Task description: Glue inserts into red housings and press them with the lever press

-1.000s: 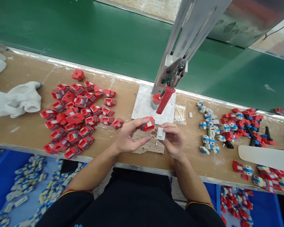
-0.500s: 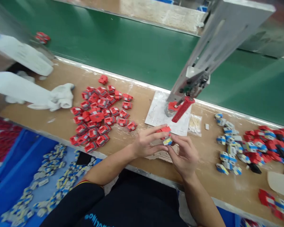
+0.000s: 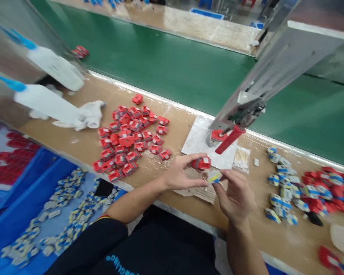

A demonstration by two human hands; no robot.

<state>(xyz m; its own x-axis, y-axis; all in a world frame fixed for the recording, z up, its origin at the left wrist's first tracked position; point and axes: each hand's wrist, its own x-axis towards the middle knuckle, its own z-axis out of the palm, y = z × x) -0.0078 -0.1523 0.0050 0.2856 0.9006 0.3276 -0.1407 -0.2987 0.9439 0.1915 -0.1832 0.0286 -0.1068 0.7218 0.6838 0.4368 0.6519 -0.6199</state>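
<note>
I see my left hand at frame centre, fingers pinched on a red housing, right hand beside it, fingers narrowly closed on a small white-blue-yellow part, both above the worktop, red pile to the left.

1. A heap of red parts is lying on the brown workbench, left of centre.
2. A white cloth is lying beside that heap, near two white bottles with blue tips.
3. A press lever with a red handle is standing over a grey plate.
4. A packet of cotton swabs is lying just right of the plate.
5. Blue-and-white pieces are lying scattered at the right.
6. A green conveyor belt is running behind the workbench.
7. A blue bin is holding small pieces below the bench edge.
</note>
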